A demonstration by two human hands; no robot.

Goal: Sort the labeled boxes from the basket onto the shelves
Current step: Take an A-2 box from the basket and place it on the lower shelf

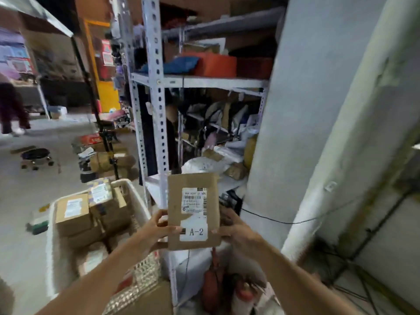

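Both hands are holding up a flat brown cardboard box point(193, 211) in front of the metal shelving unit point(156, 83), its labelled face turned toward the camera. The left hand point(156, 230) is gripping the box's lower left edge, thumb lying across the front near the bottom label and the fingers curling behind; the right hand point(234, 230) is gripping the lower right edge in the same way, thumb tip pressing on the front and fingers wrapping round the back. The box is standing upright and clear of any shelf, carrying a white shipping label point(194, 202) with barcodes in its upper half and below it a white sticker reading "A-2" point(195, 231) (the smaller print on the shipping label is too blurred to read). To the left and lower down, a white plastic basket point(136, 194) is sitting on the floor, holding several more brown boxes point(72, 212) with white labels, packed side by side against its far end. The shelving unit is rising behind the held box: its upper shelf is bearing an orange box point(216, 64) and a blue bundle point(179, 64) near the front edge, while the shelf below is crowded with pale parcels and bags point(222, 142). A red fire extinguisher point(244, 296) is lying at the foot of the unit, below the hands. A thick pale column point(306, 110) is standing just right of the shelves. Far off at the left edge, another person point(11, 105) is standing on the grey floor, and a small wheeled stool point(36, 156) is sitting well apart from the basket.
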